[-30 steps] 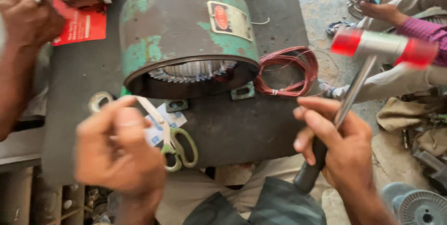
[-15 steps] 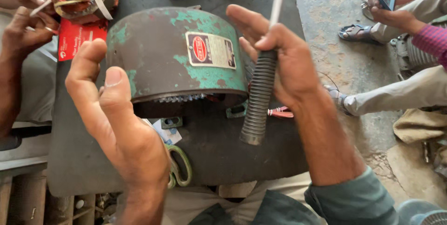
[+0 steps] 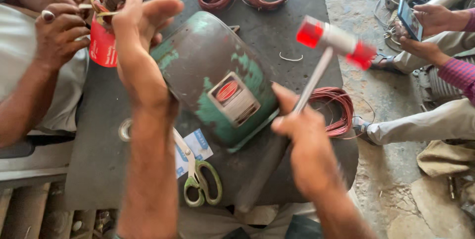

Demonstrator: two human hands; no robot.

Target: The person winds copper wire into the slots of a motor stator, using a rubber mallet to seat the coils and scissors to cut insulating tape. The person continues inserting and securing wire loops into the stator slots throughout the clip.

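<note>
Motor housing (image 3: 217,78) under raised hammer (image 3: 334,40)

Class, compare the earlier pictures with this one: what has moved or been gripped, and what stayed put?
The green motor housing has been tipped up on edge, the left hand now at its top. The right hand keeps its grip on the hammer, its head raised again. The scissors and wire coil stayed put.

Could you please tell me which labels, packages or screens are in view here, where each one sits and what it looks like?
Nameplate: on the side of the green motor housing, a pale rectangle with a red oval.
Red package: at the table's far left, behind the person's left hand, glossy red.
Card: on the dark table under the scissors, white and blue.
Phone: held by another person at the right, screen lit bluish.
</note>
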